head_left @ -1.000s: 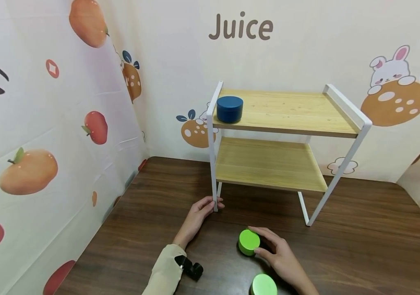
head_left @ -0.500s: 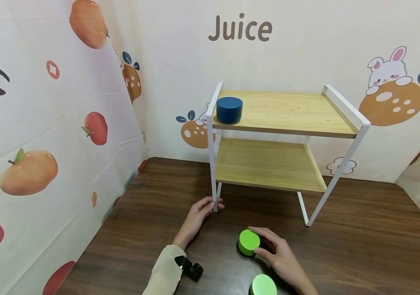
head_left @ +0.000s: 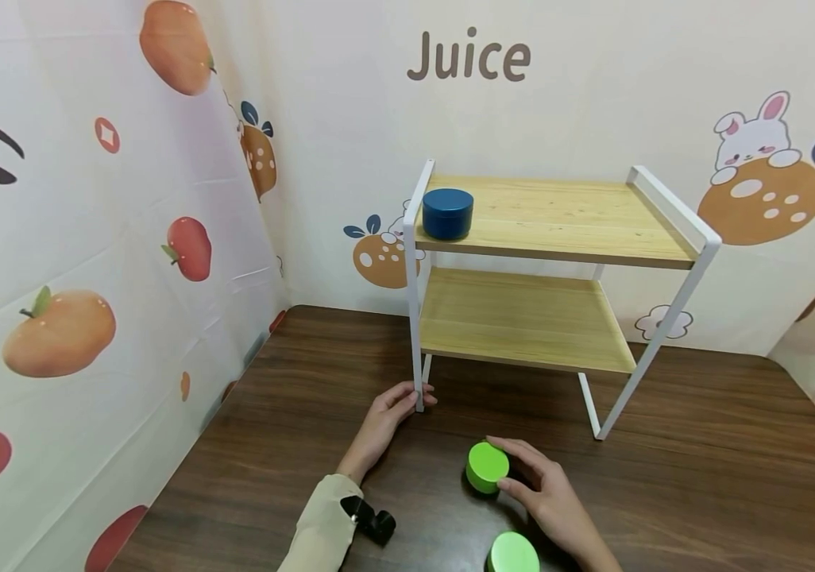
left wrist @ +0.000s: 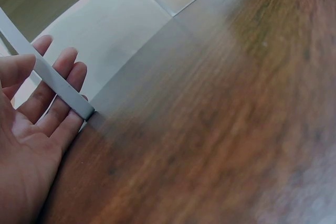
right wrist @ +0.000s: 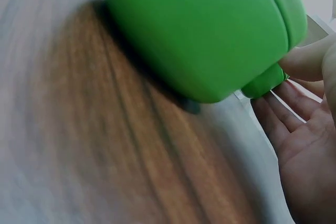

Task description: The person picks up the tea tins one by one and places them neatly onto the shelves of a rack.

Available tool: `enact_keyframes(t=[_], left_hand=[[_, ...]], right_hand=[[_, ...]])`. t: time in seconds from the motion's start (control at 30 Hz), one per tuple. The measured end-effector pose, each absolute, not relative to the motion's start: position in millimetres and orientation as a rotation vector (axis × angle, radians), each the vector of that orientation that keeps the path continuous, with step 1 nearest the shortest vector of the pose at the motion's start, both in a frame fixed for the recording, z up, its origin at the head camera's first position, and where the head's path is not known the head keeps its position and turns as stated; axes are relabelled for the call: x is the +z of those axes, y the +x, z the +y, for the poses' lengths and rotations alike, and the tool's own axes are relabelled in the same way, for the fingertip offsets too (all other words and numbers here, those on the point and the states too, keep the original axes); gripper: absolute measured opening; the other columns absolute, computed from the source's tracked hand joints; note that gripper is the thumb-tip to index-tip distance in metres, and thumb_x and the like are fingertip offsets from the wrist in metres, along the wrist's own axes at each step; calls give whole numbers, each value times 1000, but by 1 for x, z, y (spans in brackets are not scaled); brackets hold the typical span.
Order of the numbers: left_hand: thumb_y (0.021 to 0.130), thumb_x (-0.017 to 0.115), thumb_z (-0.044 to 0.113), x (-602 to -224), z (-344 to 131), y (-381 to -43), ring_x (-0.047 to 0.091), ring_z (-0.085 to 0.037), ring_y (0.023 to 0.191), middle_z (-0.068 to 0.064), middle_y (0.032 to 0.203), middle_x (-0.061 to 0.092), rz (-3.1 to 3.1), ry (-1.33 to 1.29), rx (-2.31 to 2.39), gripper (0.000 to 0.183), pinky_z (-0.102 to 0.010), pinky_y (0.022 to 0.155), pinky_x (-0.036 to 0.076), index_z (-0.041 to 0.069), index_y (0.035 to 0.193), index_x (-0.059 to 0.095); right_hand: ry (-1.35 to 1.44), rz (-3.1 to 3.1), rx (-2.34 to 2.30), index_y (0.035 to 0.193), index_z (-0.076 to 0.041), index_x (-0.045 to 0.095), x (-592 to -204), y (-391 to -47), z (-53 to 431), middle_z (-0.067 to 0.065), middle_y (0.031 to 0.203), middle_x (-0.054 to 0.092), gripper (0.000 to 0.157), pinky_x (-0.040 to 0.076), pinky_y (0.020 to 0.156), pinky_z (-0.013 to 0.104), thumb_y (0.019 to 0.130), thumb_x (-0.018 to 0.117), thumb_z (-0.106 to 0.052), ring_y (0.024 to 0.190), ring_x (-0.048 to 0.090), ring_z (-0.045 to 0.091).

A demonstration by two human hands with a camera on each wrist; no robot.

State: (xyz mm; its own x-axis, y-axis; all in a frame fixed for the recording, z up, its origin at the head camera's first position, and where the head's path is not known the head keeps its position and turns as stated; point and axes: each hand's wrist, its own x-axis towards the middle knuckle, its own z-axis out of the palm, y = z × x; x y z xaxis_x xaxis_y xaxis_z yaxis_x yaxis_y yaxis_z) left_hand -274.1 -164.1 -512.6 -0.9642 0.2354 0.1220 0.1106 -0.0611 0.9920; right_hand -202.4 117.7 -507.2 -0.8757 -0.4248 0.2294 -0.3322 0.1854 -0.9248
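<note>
My left hand [head_left: 384, 415] grips the foot of the front left leg [head_left: 414, 318] of a small two-tier shelf. In the left wrist view the thumb lies on one side of the white leg [left wrist: 50, 74], with fingers behind it. My right hand [head_left: 552, 496] pinches a small round green tin [head_left: 488, 468] between thumb and fingers, close over the table in front of the shelf. A second, lighter green tin [head_left: 513, 554] stands nearer to me, and it looms large in the right wrist view. A blue round tin [head_left: 447, 214] sits at the left end of the upper board.
The shelf has a pale wooden upper board [head_left: 558, 210] and a lower board [head_left: 522, 314] between white metal side frames. It stands on a dark brown wooden table [head_left: 722, 477]. Printed cloth walls [head_left: 336, 95] close off the back and sides.
The pinched green tin and my right fingers have shifted very slightly up and away from me in the head view. My left hand stays at the shelf leg.
</note>
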Motion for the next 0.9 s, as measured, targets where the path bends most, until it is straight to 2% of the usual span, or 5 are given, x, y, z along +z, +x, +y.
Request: enact_keyframes(t=[0.2, 0.4, 0.5, 0.83, 0.9], left_hand=[[102, 49, 27, -512, -163, -275, 59, -23, 117, -18, 115, 67, 2081, 366, 2191, 32, -35, 102, 41, 8, 124, 62], [102, 49, 27, -513, -164, -275, 59, -24, 117, -19, 115, 67, 2080, 354, 2195, 33, -35, 102, 41, 7, 124, 62], [102, 49, 27, -513, -164, -275, 59, -24, 117, -19, 115, 67, 2082, 351, 2193, 32, -34, 101, 41, 7, 124, 62], [102, 49, 27, -512, -164, -274, 58, -21, 117, -17, 115, 67, 2096, 345, 2182, 32, -35, 101, 40, 8, 124, 63], [102, 49, 27, -512, -164, -274, 58, -22, 117, -17, 115, 67, 2087, 352, 2190, 32, -35, 101, 40, 8, 124, 62]], right_hand=[[-885, 2420, -1781, 139, -7, 51, -506, -205, 120, 7, 135, 56, 49, 40, 99, 15, 92, 65, -12, 126, 51, 9], [-856, 2420, -1775, 139, -10, 51, -502, -207, 120, 2, 136, 55, 49, 37, 101, 15, 93, 65, -15, 129, 48, 6], [-889, 2447, -1766, 139, -9, 52, -498, -208, 120, 3, 136, 56, 49, 35, 103, 15, 92, 65, -13, 129, 48, 8], [-915, 2464, -1792, 138, -12, 53, -480, -212, 121, 8, 136, 56, 48, 39, 103, 20, 92, 66, -8, 129, 48, 10], [-933, 2472, -1802, 138, -9, 53, -477, -213, 123, 8, 134, 57, 49, 39, 102, 19, 91, 66, -6, 128, 49, 10]])
